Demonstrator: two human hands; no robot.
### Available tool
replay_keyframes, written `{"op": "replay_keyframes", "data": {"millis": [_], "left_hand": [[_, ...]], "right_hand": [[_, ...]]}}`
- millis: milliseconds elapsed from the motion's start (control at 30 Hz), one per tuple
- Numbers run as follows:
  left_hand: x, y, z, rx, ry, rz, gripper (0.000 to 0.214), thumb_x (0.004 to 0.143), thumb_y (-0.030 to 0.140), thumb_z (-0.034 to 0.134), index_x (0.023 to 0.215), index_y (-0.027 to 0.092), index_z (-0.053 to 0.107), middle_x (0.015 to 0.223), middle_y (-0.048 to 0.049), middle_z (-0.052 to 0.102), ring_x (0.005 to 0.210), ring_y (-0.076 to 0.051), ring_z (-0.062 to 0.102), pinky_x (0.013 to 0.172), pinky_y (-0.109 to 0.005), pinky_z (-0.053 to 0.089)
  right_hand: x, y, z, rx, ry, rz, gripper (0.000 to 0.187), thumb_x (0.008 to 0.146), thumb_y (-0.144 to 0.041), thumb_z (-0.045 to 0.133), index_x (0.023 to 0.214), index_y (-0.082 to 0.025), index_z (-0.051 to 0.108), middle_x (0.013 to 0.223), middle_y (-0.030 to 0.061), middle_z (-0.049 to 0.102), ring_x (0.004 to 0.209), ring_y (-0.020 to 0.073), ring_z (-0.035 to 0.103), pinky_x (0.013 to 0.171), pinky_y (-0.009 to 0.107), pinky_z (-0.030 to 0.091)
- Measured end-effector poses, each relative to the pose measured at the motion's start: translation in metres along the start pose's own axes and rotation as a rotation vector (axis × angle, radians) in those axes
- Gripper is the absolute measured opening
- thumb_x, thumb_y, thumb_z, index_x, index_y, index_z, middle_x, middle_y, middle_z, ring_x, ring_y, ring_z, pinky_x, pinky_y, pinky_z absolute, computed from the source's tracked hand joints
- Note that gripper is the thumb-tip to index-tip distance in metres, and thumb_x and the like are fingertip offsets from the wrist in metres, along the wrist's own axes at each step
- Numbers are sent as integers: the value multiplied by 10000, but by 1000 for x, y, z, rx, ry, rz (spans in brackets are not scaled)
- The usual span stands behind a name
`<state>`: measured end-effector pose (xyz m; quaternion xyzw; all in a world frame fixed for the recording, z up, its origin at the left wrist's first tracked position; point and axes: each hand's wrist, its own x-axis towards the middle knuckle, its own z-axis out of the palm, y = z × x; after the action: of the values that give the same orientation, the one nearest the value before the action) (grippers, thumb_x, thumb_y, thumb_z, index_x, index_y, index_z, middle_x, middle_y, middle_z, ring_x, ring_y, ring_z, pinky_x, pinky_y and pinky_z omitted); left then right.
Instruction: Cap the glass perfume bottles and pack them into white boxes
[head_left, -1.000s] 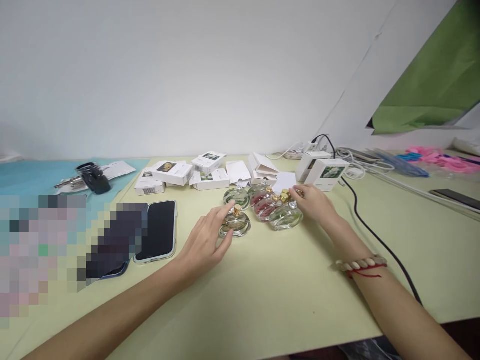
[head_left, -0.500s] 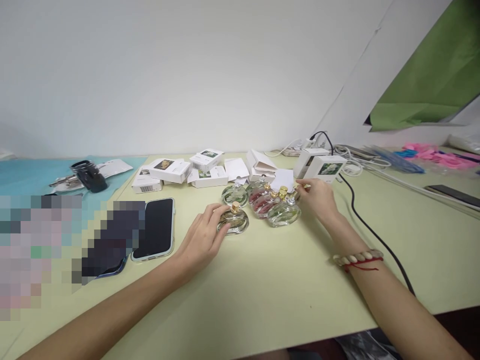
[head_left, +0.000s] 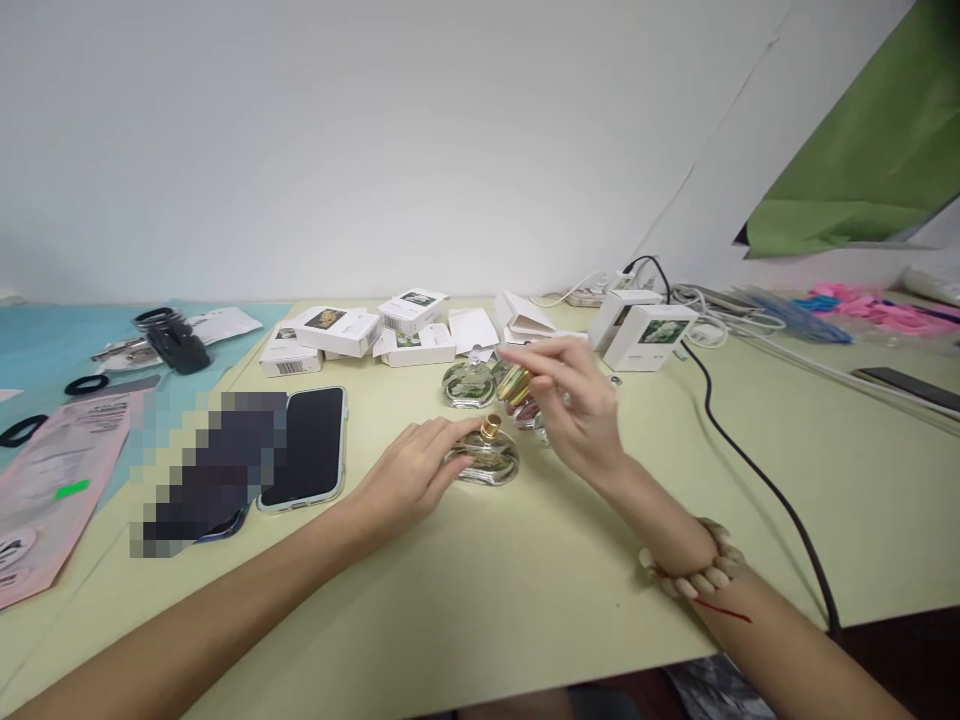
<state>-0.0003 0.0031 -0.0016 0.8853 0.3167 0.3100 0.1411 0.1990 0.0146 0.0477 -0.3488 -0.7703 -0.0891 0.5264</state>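
My left hand [head_left: 416,465] is closed around the left side of a clear oval perfume bottle [head_left: 487,462], which stands on the table with its gold spray neck uncovered. Above and just right of that neck, my right hand [head_left: 574,405] pinches a shiny gold perfume cap [head_left: 514,383], slightly blurred. Behind the held bottle stands another perfume bottle [head_left: 469,385] with a silvery neck and pale green tint. More bottles, some reddish [head_left: 523,413], are mostly covered by my right hand.
White boxes with flower pictures [head_left: 337,333] lie along the wall; two upright boxes [head_left: 649,338] stand right, beside cables [head_left: 724,430]. A phone [head_left: 306,447], a dark jar [head_left: 172,340] and a pink packet [head_left: 67,480] are left. Pink material [head_left: 877,310] lies far right.
My right hand has moved left from beside the bottle group, bringing a gold cap near the held bottle. That bottle now sits slightly further right and nearer, my left hand still on it.
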Motion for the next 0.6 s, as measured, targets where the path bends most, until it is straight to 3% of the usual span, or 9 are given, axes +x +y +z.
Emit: {"op": "replay_keyframes", "data": {"millis": [100,233,400,600], "left_hand": [[0,1,0,36,4,17,341,907,287,354,1236,208,396,1068,-73,586,972,-181,546,823,-327,427],[1,3,-2,46,2,-16,332,900,306,368,1212,200,409,1052,-74,599,965,-190,555,826,-340,423],[1,1,-2,37,-42,-48,338,905,336,362,1206,189,402,1069,-75,597,973,-197,548,827,-348,410],[2,-1,0,53,-67,-67,320,910,343,348,1177,184,423,1104,-77,585,988,-199,536,838,-354,396]], "right_hand": [[-3,-7,7,102,-125,-40,275,913,-303,414,1067,-283,641,846,49,571,806,164,529,730,338,453],[-6,-12,12,200,-185,14,223,882,-257,470,961,-257,678,792,39,568,742,146,534,658,304,467],[-8,-19,19,323,-163,98,198,843,-193,494,833,-222,689,773,32,580,693,124,554,607,268,483],[-17,-19,24,354,-88,149,212,816,-186,506,856,-235,709,748,23,624,645,122,575,577,264,492]]}}
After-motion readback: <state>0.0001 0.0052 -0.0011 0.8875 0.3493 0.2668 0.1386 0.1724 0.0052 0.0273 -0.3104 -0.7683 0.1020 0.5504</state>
